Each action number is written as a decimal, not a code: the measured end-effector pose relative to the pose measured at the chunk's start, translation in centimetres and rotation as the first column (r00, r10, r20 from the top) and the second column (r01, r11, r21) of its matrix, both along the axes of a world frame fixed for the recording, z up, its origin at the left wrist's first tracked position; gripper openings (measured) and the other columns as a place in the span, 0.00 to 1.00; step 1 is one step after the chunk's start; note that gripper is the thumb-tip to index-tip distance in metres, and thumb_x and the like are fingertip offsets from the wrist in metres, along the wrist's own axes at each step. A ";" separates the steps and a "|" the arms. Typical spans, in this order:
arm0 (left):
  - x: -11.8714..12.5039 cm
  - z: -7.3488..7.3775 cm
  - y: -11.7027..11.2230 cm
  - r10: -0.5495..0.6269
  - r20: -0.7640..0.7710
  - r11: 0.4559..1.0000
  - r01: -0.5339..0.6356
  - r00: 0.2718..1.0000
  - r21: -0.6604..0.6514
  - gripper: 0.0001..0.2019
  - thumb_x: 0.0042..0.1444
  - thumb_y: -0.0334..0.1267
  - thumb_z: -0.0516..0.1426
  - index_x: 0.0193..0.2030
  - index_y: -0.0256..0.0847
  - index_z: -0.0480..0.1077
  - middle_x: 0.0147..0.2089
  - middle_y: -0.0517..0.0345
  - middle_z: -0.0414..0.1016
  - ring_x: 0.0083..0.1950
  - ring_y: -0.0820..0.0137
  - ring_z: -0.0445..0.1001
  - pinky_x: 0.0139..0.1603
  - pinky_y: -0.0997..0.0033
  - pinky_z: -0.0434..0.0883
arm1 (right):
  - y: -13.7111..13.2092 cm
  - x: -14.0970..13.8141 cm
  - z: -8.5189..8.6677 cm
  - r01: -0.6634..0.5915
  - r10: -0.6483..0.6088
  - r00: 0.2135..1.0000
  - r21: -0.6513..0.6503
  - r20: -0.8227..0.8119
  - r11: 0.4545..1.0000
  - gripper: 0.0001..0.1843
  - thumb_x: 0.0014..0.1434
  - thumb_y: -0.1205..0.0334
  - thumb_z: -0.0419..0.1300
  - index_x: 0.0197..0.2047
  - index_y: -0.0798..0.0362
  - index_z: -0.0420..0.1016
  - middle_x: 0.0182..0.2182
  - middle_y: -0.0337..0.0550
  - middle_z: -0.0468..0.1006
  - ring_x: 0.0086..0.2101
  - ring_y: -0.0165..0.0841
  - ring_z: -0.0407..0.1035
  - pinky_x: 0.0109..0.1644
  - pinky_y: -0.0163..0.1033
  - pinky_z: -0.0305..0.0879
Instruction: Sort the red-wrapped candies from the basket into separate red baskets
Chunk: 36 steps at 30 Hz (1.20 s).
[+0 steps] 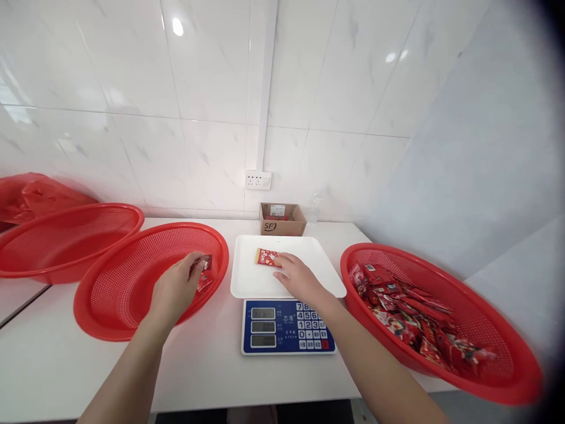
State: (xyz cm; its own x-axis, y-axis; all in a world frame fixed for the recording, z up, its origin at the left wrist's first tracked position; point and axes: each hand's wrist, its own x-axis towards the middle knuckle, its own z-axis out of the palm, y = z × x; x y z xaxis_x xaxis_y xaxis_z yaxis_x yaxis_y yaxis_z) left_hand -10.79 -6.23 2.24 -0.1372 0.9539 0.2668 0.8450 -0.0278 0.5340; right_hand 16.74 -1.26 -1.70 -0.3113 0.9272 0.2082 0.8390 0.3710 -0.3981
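Note:
Pinched in my left hand (179, 282) is a small dark red packet (206, 262), held over the right part of a red plastic basket (110, 282). Below that hand, another red packet (203, 281) lies inside the basket. My right hand (298, 274) reaches over the white pan (247, 282) of a digital scale (289, 327), its fingers closed on the right end of a red snack packet (267, 257) with a yellow edge. The packet is at the pan's surface; I cannot tell whether it rests there. Part of the scale's keypad is hidden by my right forearm.
To the right, a large red basket (494, 321) holds many red packets (406, 306). Another red basket (75, 238) and a red plastic bag (48, 197) stand at the left. Behind the scale is a small cardboard box (282, 227), with a wall socket (258, 179) above.

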 end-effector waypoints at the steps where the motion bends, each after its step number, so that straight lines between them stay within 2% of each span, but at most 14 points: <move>1: -0.6 0.0 0.1 0.012 -0.071 1.000 -0.014 0.997 -0.020 0.18 0.61 0.47 0.44 0.50 0.47 0.69 0.48 0.53 0.75 0.47 0.58 0.73 0.36 0.66 0.68 | 0.5 -0.2 -0.2 -0.010 0.010 1.000 -0.021 0.018 1.000 0.23 0.60 0.62 0.54 0.59 0.55 0.65 0.61 0.53 0.62 0.61 0.41 0.52 0.63 0.49 0.51; 3: -1.1 -0.2 0.2 -0.011 -0.140 0.999 0.007 0.990 -0.032 0.20 0.60 0.47 0.45 0.53 0.45 0.68 0.55 0.50 0.71 0.54 0.55 0.68 0.41 0.62 0.69 | 1.3 -0.8 -0.3 -0.016 0.018 0.999 -0.052 0.044 0.998 0.26 0.59 0.61 0.55 0.60 0.58 0.63 0.62 0.56 0.58 0.63 0.45 0.48 0.64 0.51 0.49; 6: -0.1 -0.7 0.1 -0.110 -0.031 0.992 0.108 0.993 -0.058 0.21 0.60 0.49 0.47 0.56 0.44 0.67 0.59 0.48 0.67 0.58 0.54 0.65 0.47 0.59 0.69 | 2.2 -1.4 -0.4 -0.011 0.016 0.996 -0.068 0.083 0.998 0.26 0.60 0.62 0.54 0.61 0.57 0.63 0.62 0.56 0.60 0.63 0.47 0.48 0.63 0.54 0.50; 9: 2.1 -1.0 -0.2 -0.250 0.141 0.964 0.260 0.958 -0.056 0.20 0.60 0.50 0.47 0.55 0.46 0.67 0.57 0.51 0.69 0.58 0.58 0.66 0.52 0.58 0.68 | 2.3 -1.3 -0.4 -0.014 0.019 0.995 -0.051 0.098 0.999 0.22 0.60 0.64 0.53 0.58 0.55 0.66 0.57 0.54 0.68 0.60 0.46 0.55 0.61 0.52 0.53; 12: 4.6 -1.4 -0.2 -0.361 0.207 0.928 0.373 0.909 -0.020 0.19 0.60 0.49 0.49 0.53 0.46 0.67 0.57 0.52 0.69 0.60 0.59 0.64 0.58 0.56 0.63 | 1.3 -0.5 -0.3 -0.004 0.006 0.997 -0.022 0.082 1.000 0.19 0.61 0.67 0.49 0.53 0.54 0.71 0.52 0.51 0.73 0.53 0.42 0.66 0.55 0.47 0.61; 15: 7.0 -1.8 0.2 -0.416 0.309 0.898 0.440 0.855 -0.010 0.21 0.59 0.50 0.49 0.56 0.43 0.64 0.52 0.50 0.71 0.53 0.62 0.69 0.54 0.58 0.66 | -0.8 0.5 -0.1 0.041 -0.041 0.999 0.024 0.026 0.999 0.21 0.62 0.69 0.44 0.52 0.52 0.71 0.51 0.47 0.75 0.50 0.37 0.68 0.53 0.44 0.64; 17: 8.4 -2.0 0.5 -0.433 0.468 0.866 0.500 0.771 -0.024 0.25 0.60 0.52 0.47 0.59 0.41 0.59 0.42 0.52 0.72 0.42 0.65 0.72 0.46 0.60 0.71 | -2.5 0.8 -0.1 0.023 -0.012 0.995 0.116 -0.095 0.993 0.23 0.63 0.70 0.41 0.54 0.51 0.70 0.53 0.44 0.73 0.53 0.33 0.65 0.57 0.43 0.62; 21: 10.8 -1.6 0.3 -0.362 0.814 0.758 0.652 0.454 -0.026 0.29 0.59 0.52 0.49 0.63 0.41 0.50 0.35 0.59 0.67 0.31 0.72 0.71 0.37 0.64 0.74 | -6.0 0.9 -0.2 -0.082 0.200 0.890 0.288 -0.409 0.954 0.21 0.64 0.65 0.44 0.54 0.48 0.71 0.54 0.44 0.72 0.57 0.33 0.62 0.62 0.48 0.58; 24: 11.7 -1.3 -0.2 -0.366 0.858 0.738 0.674 0.359 0.033 0.31 0.57 0.47 0.54 0.64 0.42 0.47 0.35 0.60 0.68 0.31 0.74 0.68 0.34 0.69 0.72 | -7.5 0.9 0.0 -0.019 0.110 0.738 0.142 -0.666 0.990 0.19 0.62 0.56 0.52 0.55 0.46 0.70 0.58 0.44 0.68 0.58 0.37 0.60 0.60 0.48 0.61; 26: 11.8 -1.2 -0.6 -0.388 0.843 0.726 0.687 0.373 0.030 0.31 0.57 0.45 0.54 0.65 0.42 0.47 0.34 0.61 0.68 0.30 0.74 0.67 0.33 0.71 0.71 | -7.9 1.2 0.3 -0.006 -0.005 0.592 -0.010 -0.806 1.000 0.25 0.58 0.50 0.56 0.59 0.46 0.66 0.59 0.46 0.66 0.57 0.39 0.61 0.56 0.47 0.65; 28: 11.7 -1.3 -1.0 -0.408 0.820 0.709 0.705 0.402 0.008 0.31 0.58 0.44 0.54 0.65 0.43 0.47 0.32 0.62 0.68 0.30 0.74 0.66 0.33 0.71 0.71 | -7.8 1.4 0.5 -0.052 -0.117 0.501 -0.164 -0.858 0.985 0.33 0.55 0.47 0.59 0.61 0.47 0.61 0.52 0.47 0.73 0.49 0.39 0.70 0.48 0.46 0.71; 30: 11.4 -1.5 -1.3 -0.421 0.799 0.698 0.716 0.430 -0.017 0.31 0.58 0.43 0.54 0.66 0.45 0.47 0.32 0.62 0.68 0.31 0.73 0.66 0.34 0.70 0.71 | -7.7 1.4 0.7 -0.089 -0.201 0.486 -0.277 -0.850 0.957 0.34 0.52 0.48 0.61 0.60 0.49 0.62 0.39 0.44 0.79 0.35 0.35 0.74 0.35 0.42 0.73; 32: 11.1 -1.7 -1.7 -0.412 0.804 0.690 0.723 0.428 -0.031 0.32 0.56 0.43 0.56 0.65 0.46 0.48 0.33 0.61 0.68 0.32 0.73 0.66 0.34 0.70 0.70 | -7.7 1.1 0.8 -0.078 -0.242 0.491 -0.319 -0.837 0.945 0.31 0.51 0.50 0.62 0.56 0.50 0.66 0.30 0.39 0.77 0.25 0.30 0.69 0.27 0.38 0.70; 36: 10.4 -2.5 -2.3 -0.339 0.870 0.701 0.713 0.357 -0.019 0.33 0.52 0.43 0.60 0.62 0.46 0.51 0.34 0.62 0.67 0.31 0.74 0.65 0.32 0.73 0.68 | -8.3 -0.3 1.0 -0.049 -0.252 0.481 -0.312 -0.840 0.949 0.24 0.50 0.52 0.62 0.49 0.50 0.67 0.26 0.36 0.74 0.23 0.28 0.65 0.24 0.35 0.65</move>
